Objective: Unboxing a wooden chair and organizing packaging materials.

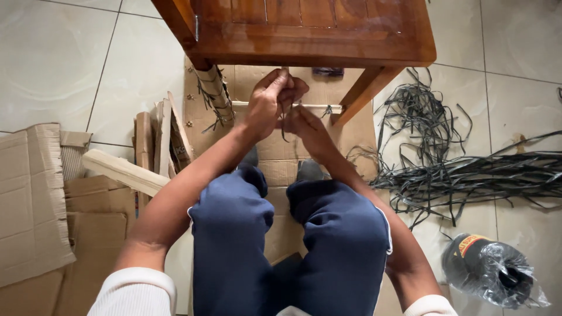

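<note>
While kneeling under the wooden table (304,44), both hands, left hand (270,99) and right hand (307,129), pinch a dark strap (285,120) at its crossbar (246,105).

Hemmed in above by the wooden table (316,35) edge, with the wrapped leg (213,93) to the left and the slanted leg (366,90) to the right. Crowded further left by wood offcuts (155,143) and cardboard sheets (32,199). Blocked rightward by tangled dark strips (462,169). Open only on bare tile (64,64) beyond.
</note>
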